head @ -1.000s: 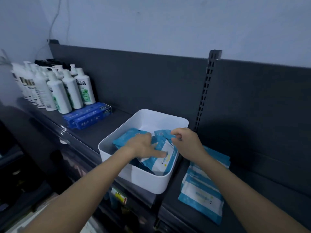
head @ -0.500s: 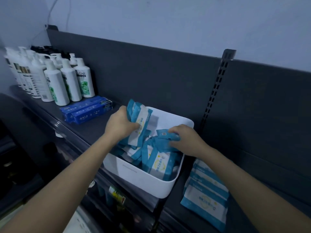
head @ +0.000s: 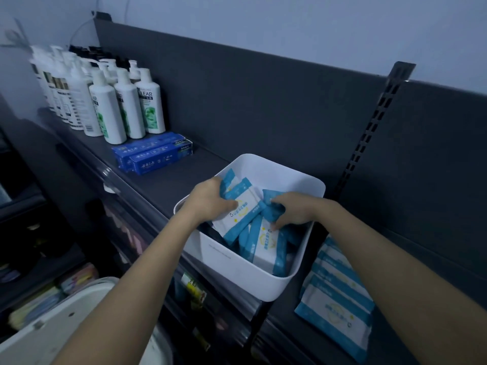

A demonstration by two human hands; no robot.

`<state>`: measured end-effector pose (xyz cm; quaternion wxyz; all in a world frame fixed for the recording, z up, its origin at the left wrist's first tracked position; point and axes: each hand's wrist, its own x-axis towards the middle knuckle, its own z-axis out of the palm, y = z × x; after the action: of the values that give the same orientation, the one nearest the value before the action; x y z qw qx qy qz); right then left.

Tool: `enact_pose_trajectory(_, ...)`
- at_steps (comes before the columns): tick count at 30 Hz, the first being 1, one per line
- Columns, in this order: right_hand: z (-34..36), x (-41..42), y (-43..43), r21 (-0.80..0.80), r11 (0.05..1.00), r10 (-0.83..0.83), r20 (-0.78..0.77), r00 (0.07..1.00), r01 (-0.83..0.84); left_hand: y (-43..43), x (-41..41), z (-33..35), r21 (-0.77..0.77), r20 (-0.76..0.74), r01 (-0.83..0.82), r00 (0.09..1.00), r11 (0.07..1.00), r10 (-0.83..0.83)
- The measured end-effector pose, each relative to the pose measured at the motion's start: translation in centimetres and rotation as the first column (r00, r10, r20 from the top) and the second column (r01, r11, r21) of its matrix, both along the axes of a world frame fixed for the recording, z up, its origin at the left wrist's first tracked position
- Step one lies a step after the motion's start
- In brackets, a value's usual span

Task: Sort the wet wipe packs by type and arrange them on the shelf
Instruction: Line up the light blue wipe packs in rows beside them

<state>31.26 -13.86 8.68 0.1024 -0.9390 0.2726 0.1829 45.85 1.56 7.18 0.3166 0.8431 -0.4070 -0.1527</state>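
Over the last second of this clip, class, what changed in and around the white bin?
The left hand lifted a bundle of wet wipe packs out of the white bin, then lowered it back toward the bin, grip closed on it. The right hand kept pinching a dark blue pack in the bin. The stack of packs on the shelf, shampoo bottles and toothpaste boxes stayed put.

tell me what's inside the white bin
Blue-and-white wet wipe packs fill the white bin, with both hands, left and right, gripping some. Whatever lies beneath the top packs is covered.
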Motion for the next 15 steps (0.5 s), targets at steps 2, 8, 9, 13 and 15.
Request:
enact_pose_trajectory(2,-0.6,0.0,-0.2,-0.066,0.998,0.020,0.081,0.997,-0.015,-0.1,-0.1,0.0,0.013,0.012,0.000,1.000,1.000,0.000)
enact_pose_trajectory(8,-2.0,-0.2,0.7,-0.243,0.969,0.055,0.100,0.993,-0.029,-0.7,-1.1,0.2,0.156,0.015,0.036,0.999,0.987,-0.039)
enact_pose_trajectory(9,-1.8,-0.2,0.7,-0.196,0.981,0.029,0.110,0.993,-0.007,-0.7,-1.4,0.2,0.198,0.008,0.041,0.999,0.979,-0.043)
enact_pose_trajectory(13,-1.6,-0.2,0.5,-0.085,0.996,0.006,0.117,0.993,0.004,-0.6,-1.4,0.4,0.190,-0.109,0.031,0.994,0.981,-0.010)
enact_pose_trajectory(15,-1.4,-0.3,0.6,-0.073,0.997,0.011,0.151,0.988,0.000,-0.4,-1.2,0.5,0.107,-0.161,-0.010,0.987,0.994,0.027)
